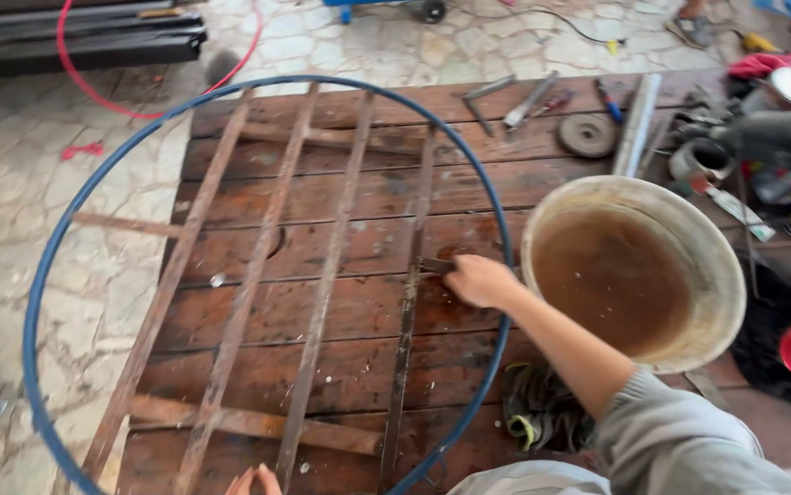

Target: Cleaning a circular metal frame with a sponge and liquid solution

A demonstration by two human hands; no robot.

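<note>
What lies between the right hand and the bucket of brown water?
In the head view, only the blue ring crosses between the right hand and the bucket.

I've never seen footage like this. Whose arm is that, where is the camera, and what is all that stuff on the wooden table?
There is no machine here: a person works with bare hands, and the single camera sits on their head, looking down. The right hand, on a grey-sleeved arm, reaches across a worn wooden table and pinches a small dark piece against one of the rusty metal bars. Those bars lie side by side inside a large blue ring that overhangs the table's edge. Only the fingertips of the left hand show at the bottom edge, resting near the bars. Beside the right arm stands a pale bucket of brown liquid. Hand tools and a round disc lie at the far side, and dark gloves lie near the person.
</note>
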